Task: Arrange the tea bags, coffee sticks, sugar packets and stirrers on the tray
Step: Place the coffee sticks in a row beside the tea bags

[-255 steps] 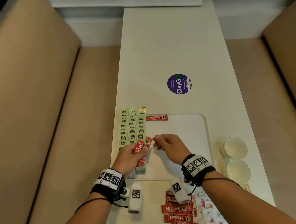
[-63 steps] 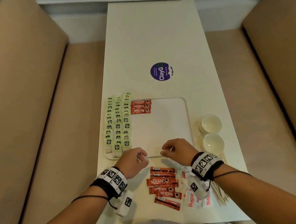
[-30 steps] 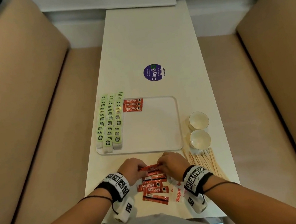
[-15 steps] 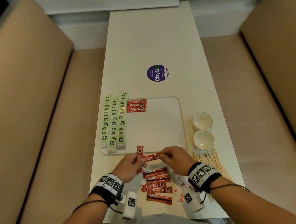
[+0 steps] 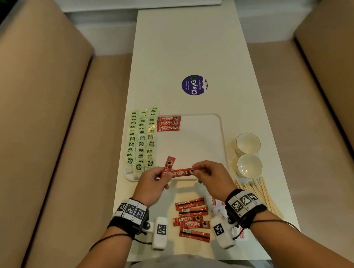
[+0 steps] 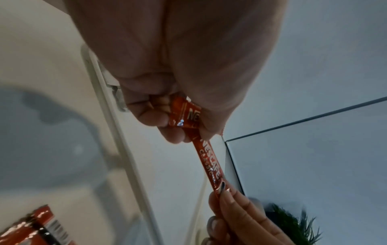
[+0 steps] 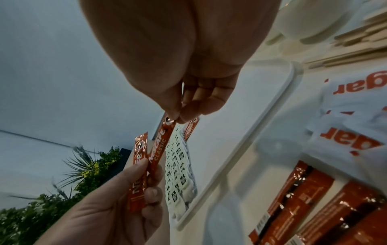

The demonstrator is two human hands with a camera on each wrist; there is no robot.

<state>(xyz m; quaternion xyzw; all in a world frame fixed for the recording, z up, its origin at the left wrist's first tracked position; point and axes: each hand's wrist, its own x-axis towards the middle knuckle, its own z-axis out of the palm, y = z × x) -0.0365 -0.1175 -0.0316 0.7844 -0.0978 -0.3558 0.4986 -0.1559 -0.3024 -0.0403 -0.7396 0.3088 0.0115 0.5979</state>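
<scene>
A white tray [image 5: 198,144] holds rows of green tea bags [image 5: 142,139] along its left side and three red coffee sticks [image 5: 169,123] at its far edge. My left hand [image 5: 153,183] grips one coffee stick [image 5: 168,164] that points up and away, plus the left end of a second stick [image 5: 183,172]. My right hand [image 5: 209,174] pinches that second stick's right end, so it spans level between both hands above the tray's near edge. More coffee sticks [image 5: 192,220] lie on the table near me, with sugar packets [image 7: 353,106] and wooden stirrers [image 5: 260,192] to their right.
Two small white cups [image 5: 248,154] stand right of the tray. A purple round sticker [image 5: 194,85] lies on the table beyond it. Beige benches [image 5: 36,154] flank the narrow table on both sides.
Both hands picked coffee sticks off the near pile and lifted them toward the tray's near edge. Since half a second ago the hands have barely moved.
</scene>
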